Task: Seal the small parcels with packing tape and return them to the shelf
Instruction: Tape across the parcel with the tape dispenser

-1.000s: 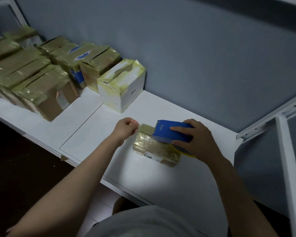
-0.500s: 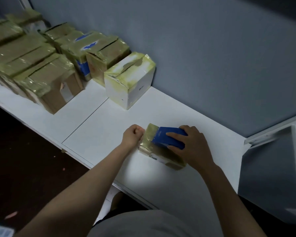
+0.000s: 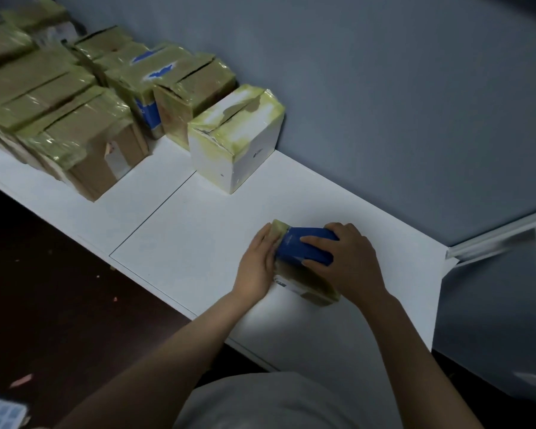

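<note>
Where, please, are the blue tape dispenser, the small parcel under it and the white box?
blue tape dispenser (image 3: 304,246): head view, on its blue top face.
small parcel (image 3: 307,283): head view, on its taped near side.
white box (image 3: 255,153): head view, on its white right side.

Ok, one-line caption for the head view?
Right hand presses a blue tape dispenser onto a small parcel, left hand steadying it on the white shelf.
</note>
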